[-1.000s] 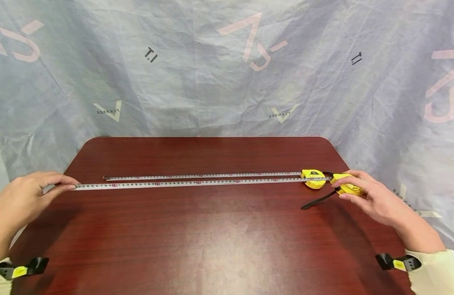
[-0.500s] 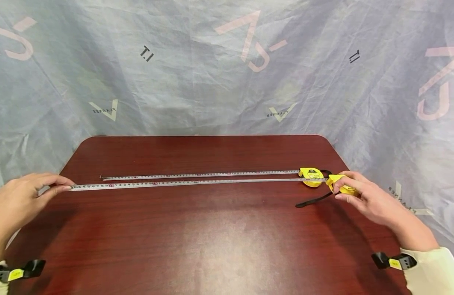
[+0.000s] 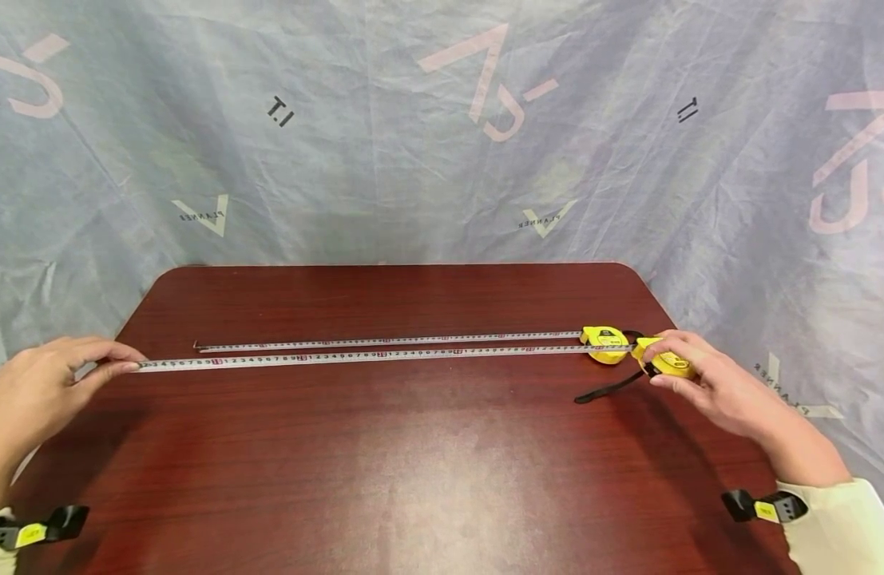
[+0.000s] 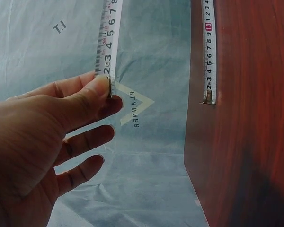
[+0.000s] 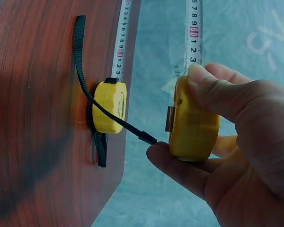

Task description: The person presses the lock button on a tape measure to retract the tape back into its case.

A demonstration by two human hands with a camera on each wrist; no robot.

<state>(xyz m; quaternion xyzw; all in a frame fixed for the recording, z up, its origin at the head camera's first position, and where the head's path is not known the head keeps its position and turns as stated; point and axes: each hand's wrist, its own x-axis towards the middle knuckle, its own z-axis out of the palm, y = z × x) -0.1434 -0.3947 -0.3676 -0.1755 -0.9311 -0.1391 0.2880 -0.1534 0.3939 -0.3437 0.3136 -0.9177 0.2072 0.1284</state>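
Observation:
In the head view, my left hand (image 3: 61, 391) pinches the end of a white steel tape blade (image 3: 341, 357) between thumb and index finger. The other fingers spread loosely below it in the left wrist view. My right hand (image 3: 729, 399) grips the yellow case of that tape measure (image 5: 194, 123), thumb at the mouth where the blade leaves, near the 63 mark. The blade runs taut between both hands, raised off the table. A second yellow tape measure (image 3: 603, 345) lies behind it, its blade (image 3: 384, 342) drawn out alongside. This one's metal hook (image 4: 208, 98) lies toward the left.
A black wrist strap (image 5: 78, 47) trails from the held case over the table. Another strap (image 5: 100, 149) belongs to the lying tape measure. The dark red tabletop (image 3: 341, 471) has rounded far corners, and a grey printed curtain (image 3: 377, 160) hangs behind it.
The head view has shifted slightly, moving the scene a little to the left. Markings on the middle of the held blade, washed out half a second ago, show again. Both grips stay the same.

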